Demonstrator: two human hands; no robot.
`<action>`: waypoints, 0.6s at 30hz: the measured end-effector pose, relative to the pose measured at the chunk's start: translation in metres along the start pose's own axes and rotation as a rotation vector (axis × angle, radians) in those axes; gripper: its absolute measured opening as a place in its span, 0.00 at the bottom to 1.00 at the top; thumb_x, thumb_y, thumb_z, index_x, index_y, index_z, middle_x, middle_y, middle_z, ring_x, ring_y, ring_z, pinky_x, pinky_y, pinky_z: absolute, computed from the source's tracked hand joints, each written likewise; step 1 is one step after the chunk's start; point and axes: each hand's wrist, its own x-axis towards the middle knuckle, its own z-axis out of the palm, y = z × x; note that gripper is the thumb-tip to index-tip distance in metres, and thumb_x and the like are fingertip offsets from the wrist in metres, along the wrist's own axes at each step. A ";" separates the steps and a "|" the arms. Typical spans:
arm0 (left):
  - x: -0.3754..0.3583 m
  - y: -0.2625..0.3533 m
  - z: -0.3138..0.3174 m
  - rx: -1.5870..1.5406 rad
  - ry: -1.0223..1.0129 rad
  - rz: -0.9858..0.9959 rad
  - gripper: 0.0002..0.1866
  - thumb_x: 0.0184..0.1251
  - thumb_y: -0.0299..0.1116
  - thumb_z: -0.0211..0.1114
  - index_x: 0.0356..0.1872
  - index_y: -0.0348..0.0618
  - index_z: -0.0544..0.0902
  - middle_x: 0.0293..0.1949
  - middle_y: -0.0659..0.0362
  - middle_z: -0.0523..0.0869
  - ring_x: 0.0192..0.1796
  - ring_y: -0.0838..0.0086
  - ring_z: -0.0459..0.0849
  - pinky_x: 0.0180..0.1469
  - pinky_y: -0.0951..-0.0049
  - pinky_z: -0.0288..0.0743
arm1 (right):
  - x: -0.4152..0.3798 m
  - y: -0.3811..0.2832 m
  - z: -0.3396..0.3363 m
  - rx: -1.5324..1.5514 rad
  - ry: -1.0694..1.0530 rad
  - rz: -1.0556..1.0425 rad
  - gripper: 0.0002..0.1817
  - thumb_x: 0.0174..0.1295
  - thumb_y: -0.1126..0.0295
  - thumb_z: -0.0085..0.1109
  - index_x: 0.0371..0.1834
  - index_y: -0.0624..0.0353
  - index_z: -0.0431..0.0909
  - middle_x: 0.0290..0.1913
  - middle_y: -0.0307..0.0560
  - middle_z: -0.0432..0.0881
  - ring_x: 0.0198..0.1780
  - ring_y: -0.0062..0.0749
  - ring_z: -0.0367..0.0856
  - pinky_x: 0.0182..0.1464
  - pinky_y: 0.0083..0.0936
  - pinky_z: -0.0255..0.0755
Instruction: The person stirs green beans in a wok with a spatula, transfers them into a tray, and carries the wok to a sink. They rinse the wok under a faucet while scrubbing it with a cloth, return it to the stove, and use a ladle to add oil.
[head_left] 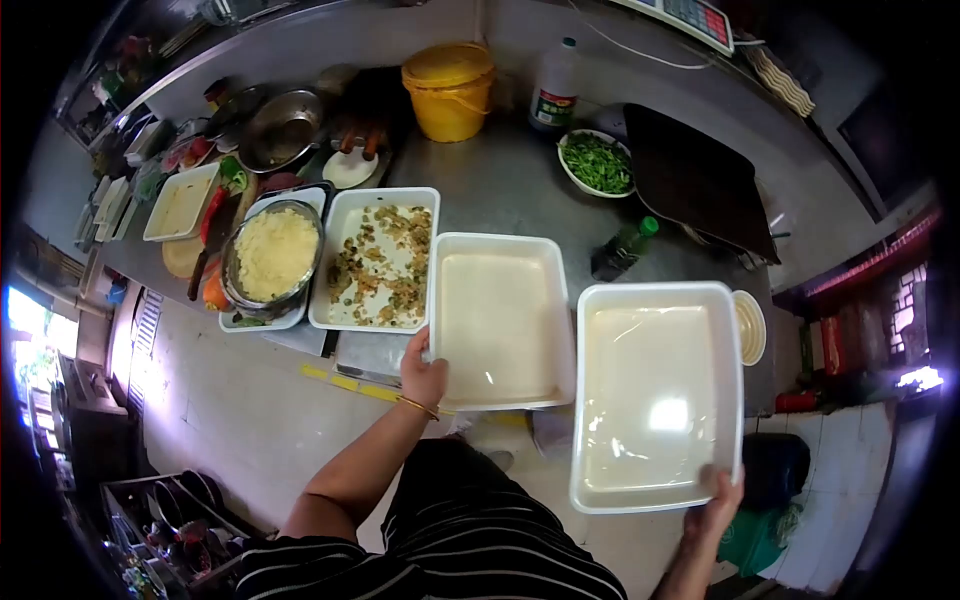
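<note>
My left hand [423, 372] grips the lower left edge of an empty white tray [502, 325], its thumb over the rim. At the lower right, my right hand [715, 503] holds the corner of a larger-looking white tray [655, 390], which has a glossy bottom and juts past the counter's front edge. The two trays stand side by side. Left of them is a white tray with scattered chopped bits [385, 265]. Farther left, a bowl of pale yellow mash [275, 254] rests on another tray.
A yellow bucket [448, 95], a large bottle [554, 90] and a bowl of chopped greens [596, 163] stand at the back. A green-capped bottle [625, 250] is behind the trays. A dark board [695, 175] lies at the right. A knife [204, 262] is at the left.
</note>
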 end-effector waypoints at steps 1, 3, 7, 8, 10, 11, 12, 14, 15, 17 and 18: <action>0.000 0.004 -0.001 -0.102 -0.013 -0.038 0.34 0.48 0.09 0.50 0.62 0.36 0.69 0.51 0.58 0.79 0.55 0.74 0.77 0.58 0.76 0.69 | 0.003 -0.019 0.016 -0.003 -0.010 -0.054 0.23 0.56 0.65 0.57 0.54 0.63 0.70 0.41 0.43 0.75 0.42 0.30 0.74 0.46 0.28 0.70; 0.003 0.019 -0.002 -0.326 -0.034 -0.104 0.35 0.48 0.08 0.49 0.64 0.36 0.68 0.52 0.58 0.78 0.56 0.73 0.76 0.58 0.75 0.70 | 0.009 -0.047 0.039 -0.027 -0.009 -0.054 0.31 0.58 0.59 0.58 0.61 0.66 0.66 0.47 0.48 0.76 0.47 0.36 0.76 0.51 0.31 0.70; 0.019 0.033 -0.005 -0.579 -0.043 -0.100 0.34 0.50 0.10 0.48 0.65 0.36 0.65 0.55 0.56 0.77 0.57 0.72 0.75 0.58 0.75 0.68 | 0.035 -0.076 0.060 0.140 -0.246 0.058 0.31 0.61 0.58 0.54 0.63 0.65 0.65 0.56 0.53 0.75 0.57 0.43 0.74 0.60 0.39 0.67; 0.024 0.046 -0.004 -0.612 -0.044 -0.136 0.34 0.51 0.11 0.47 0.64 0.36 0.66 0.56 0.56 0.76 0.58 0.72 0.75 0.59 0.76 0.68 | 0.038 -0.089 0.075 0.177 -0.288 0.114 0.29 0.61 0.59 0.55 0.63 0.64 0.66 0.56 0.52 0.76 0.57 0.44 0.75 0.61 0.40 0.68; 0.030 0.078 -0.002 -0.613 0.003 -0.137 0.34 0.50 0.11 0.48 0.64 0.36 0.66 0.56 0.56 0.76 0.58 0.72 0.75 0.59 0.76 0.68 | 0.042 -0.107 0.107 0.238 -0.259 0.204 0.27 0.61 0.60 0.57 0.62 0.62 0.69 0.54 0.52 0.78 0.57 0.44 0.76 0.62 0.42 0.70; 0.033 0.086 -0.002 -0.611 0.029 -0.139 0.34 0.50 0.10 0.48 0.64 0.37 0.66 0.56 0.56 0.76 0.58 0.72 0.75 0.59 0.76 0.68 | 0.051 -0.115 0.116 0.204 -0.304 0.176 0.28 0.61 0.61 0.57 0.62 0.63 0.69 0.54 0.51 0.78 0.56 0.43 0.76 0.61 0.41 0.70; 0.037 0.085 -0.001 -0.570 0.021 -0.079 0.36 0.49 0.10 0.46 0.66 0.35 0.64 0.61 0.54 0.74 0.61 0.69 0.73 0.62 0.72 0.67 | 0.066 -0.124 0.120 0.173 -0.348 0.151 0.28 0.60 0.61 0.57 0.62 0.63 0.68 0.53 0.51 0.79 0.56 0.43 0.76 0.60 0.40 0.71; 0.039 0.096 -0.001 -0.589 0.089 -0.096 0.35 0.49 0.10 0.48 0.65 0.36 0.66 0.58 0.55 0.75 0.59 0.70 0.74 0.60 0.74 0.68 | 0.086 -0.146 0.148 -0.007 -0.352 -0.041 0.29 0.60 0.61 0.57 0.63 0.63 0.68 0.52 0.50 0.79 0.55 0.41 0.77 0.58 0.38 0.72; 0.040 0.101 -0.001 -0.599 0.117 -0.105 0.35 0.48 0.10 0.49 0.64 0.37 0.66 0.56 0.55 0.75 0.58 0.71 0.74 0.59 0.75 0.68 | 0.091 -0.166 0.172 -0.157 -0.306 -0.210 0.29 0.61 0.61 0.56 0.63 0.63 0.67 0.51 0.50 0.79 0.54 0.40 0.77 0.57 0.37 0.72; 0.045 0.087 0.001 -0.621 0.169 -0.114 0.34 0.49 0.11 0.51 0.63 0.39 0.67 0.55 0.55 0.76 0.57 0.70 0.75 0.58 0.74 0.69 | 0.103 -0.202 0.231 -0.358 -0.370 -0.375 0.28 0.60 0.61 0.55 0.63 0.64 0.68 0.50 0.49 0.78 0.52 0.37 0.77 0.56 0.33 0.71; 0.047 0.084 0.002 -0.641 0.199 -0.149 0.34 0.49 0.11 0.52 0.63 0.39 0.67 0.55 0.54 0.76 0.57 0.70 0.75 0.58 0.74 0.70 | 0.109 -0.225 0.261 -0.512 -0.505 -0.456 0.27 0.59 0.63 0.56 0.61 0.64 0.70 0.49 0.47 0.78 0.52 0.34 0.76 0.55 0.30 0.71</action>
